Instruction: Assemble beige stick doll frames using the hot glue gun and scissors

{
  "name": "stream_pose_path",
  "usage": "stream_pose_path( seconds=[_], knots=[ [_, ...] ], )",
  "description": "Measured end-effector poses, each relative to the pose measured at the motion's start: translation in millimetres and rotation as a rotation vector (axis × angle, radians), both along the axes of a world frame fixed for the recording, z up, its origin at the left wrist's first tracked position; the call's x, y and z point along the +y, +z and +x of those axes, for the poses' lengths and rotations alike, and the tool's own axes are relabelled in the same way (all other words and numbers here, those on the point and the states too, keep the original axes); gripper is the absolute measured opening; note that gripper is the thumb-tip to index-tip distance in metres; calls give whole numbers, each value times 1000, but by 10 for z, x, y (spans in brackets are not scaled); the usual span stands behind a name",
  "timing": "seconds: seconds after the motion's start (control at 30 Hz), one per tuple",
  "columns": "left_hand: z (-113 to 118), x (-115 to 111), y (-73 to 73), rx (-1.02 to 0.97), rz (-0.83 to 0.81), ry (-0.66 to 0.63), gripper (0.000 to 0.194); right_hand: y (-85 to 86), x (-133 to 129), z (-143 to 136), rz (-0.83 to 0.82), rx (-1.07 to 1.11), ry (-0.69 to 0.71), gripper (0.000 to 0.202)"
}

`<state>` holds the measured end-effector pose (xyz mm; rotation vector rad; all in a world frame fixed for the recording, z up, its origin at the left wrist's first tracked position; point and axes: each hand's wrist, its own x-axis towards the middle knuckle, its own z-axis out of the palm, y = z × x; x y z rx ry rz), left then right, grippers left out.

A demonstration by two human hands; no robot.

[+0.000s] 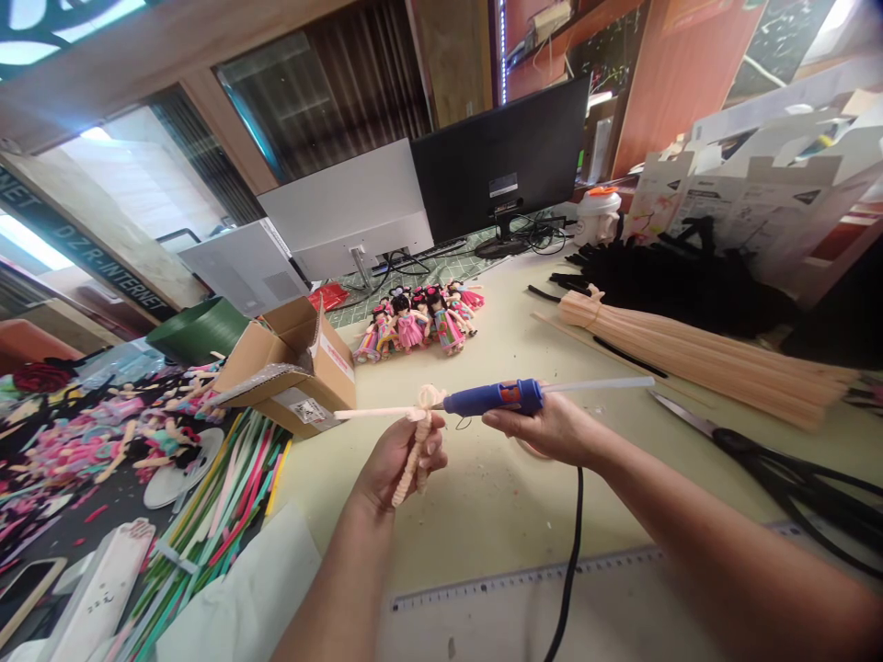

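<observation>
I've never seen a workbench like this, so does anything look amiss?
Mostly just clutter: the scissors lie open near the right arm, and small scraps dot the tabletop. I see no obvious spill.

2 monitors (pixel 500 156) are standing with their backs showing, a white bottle (pixel 597 221) is sitting near the black one, and probably a phone (pixel 26 588) is lying lower left.

Peach figure (pixel 417 450): fuzzy, upright in the left hand (pixel 386 469), loop (pixel 430 396) on top, 1 straight stem (pixel 372 414) pointing left, 2 coiled lengths below
Blue glue gun (pixel 487 399): orange patch, level in the right hand (pixel 556 430), nozzle at the loop, translucent stick (pixel 607 383) behind, black cord (pixel 574 561) hanging
</observation>
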<state>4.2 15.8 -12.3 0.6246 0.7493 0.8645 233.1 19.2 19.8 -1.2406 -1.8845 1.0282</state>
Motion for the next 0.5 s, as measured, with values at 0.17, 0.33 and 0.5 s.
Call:
stream_pose_path(
  seconds=[0.17, 0.33, 0.5],
  knots=[
    [8, 7, 7, 2, -5, 2, 16, 40, -13, -4, -3, 1, -4, 26],
    [10, 9, 13, 16, -6, 7, 15, 29, -12, -5, 8, 3, -3, 25],
    [14, -6, 29, 26, -7, 11, 15, 22, -10, -5, 11, 30, 3, 25]
  ],
)
